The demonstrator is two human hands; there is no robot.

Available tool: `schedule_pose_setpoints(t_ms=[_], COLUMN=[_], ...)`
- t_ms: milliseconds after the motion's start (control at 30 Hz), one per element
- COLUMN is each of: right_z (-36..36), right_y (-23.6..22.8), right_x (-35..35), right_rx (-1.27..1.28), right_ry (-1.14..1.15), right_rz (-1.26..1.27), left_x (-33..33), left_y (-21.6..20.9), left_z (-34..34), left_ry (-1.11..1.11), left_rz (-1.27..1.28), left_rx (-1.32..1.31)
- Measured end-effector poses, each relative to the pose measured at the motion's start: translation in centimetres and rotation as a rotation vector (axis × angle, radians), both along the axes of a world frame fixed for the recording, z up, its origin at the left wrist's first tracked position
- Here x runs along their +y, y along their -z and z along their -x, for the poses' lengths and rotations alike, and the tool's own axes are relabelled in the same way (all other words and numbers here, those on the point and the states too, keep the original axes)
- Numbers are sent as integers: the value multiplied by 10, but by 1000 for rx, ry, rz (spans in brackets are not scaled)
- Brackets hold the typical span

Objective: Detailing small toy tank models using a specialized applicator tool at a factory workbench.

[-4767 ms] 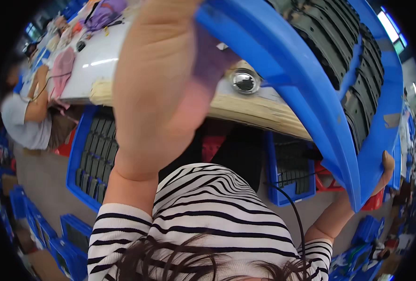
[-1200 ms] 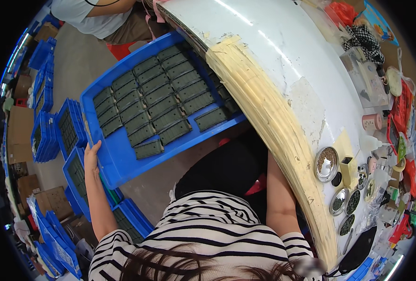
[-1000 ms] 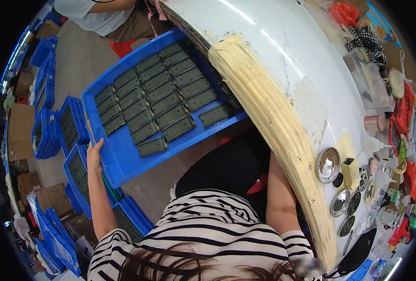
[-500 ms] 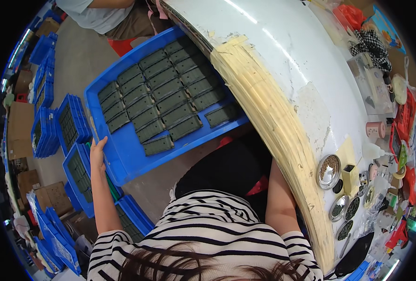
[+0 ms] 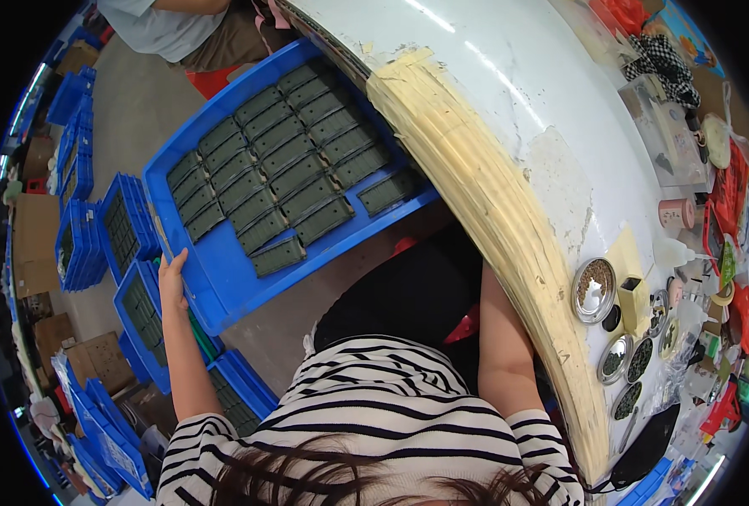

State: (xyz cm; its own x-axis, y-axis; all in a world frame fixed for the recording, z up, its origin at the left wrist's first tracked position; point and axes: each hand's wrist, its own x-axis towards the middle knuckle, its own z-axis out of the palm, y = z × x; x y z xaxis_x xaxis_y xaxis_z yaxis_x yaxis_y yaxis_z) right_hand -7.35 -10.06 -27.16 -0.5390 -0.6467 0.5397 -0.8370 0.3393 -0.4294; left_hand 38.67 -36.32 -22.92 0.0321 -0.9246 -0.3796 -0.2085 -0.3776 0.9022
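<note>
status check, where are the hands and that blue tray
Left hand grips blue tray at its near edge. Right hand hidden under white table. Tray's far end tucked beneath the tabletop.

A large blue tray (image 5: 223, 278) filled with rows of dark flat rectangular parts (image 5: 286, 173) is held out over the floor, its far end tucked under the edge of the white surface (image 5: 509, 110). The left hand (image 5: 172, 282) has its grip on the tray's near left rim. The right forearm runs up under the surface's worn tan edge (image 5: 493, 236), and the right hand is hidden there. Small round metal dishes (image 5: 594, 291) sit on the surface at right. More blue trays (image 5: 83, 244) are stacked on the floor at left.
</note>
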Motion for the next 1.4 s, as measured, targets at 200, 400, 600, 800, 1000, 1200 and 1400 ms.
schedule_pose_setpoints(t_ms=[200, 400, 600, 800, 1000, 1200, 1400], right_z=[-21, -17, -10, -6, -4, -7, -53], right_y=[2, 3, 5, 5, 2, -12, -52], right_x=[7, -4, -9, -8, -8, -1, 90], right_rx=[30, 57, 71, 74, 78, 36, -288], right_ry=[-51, -60, -77, -89, -98, -177, -227], right_rz=[-20, -25, -33, -36, -32, -49, -450], left_x=[-1, -7, -2, -8, -3, -14, -6], left_y=[8, 5, 2, 0, 5, 7, -41], left_z=[-8, -6, -1, -9, -19, -22, 84], left_ry=[-46, -68, -62, -51, -55, 37, 225], left_rz=[-1, 8, -6, -26, -19, 53, 1075], left_rx=[32, 54, -32, -58, -100, -414, -946])
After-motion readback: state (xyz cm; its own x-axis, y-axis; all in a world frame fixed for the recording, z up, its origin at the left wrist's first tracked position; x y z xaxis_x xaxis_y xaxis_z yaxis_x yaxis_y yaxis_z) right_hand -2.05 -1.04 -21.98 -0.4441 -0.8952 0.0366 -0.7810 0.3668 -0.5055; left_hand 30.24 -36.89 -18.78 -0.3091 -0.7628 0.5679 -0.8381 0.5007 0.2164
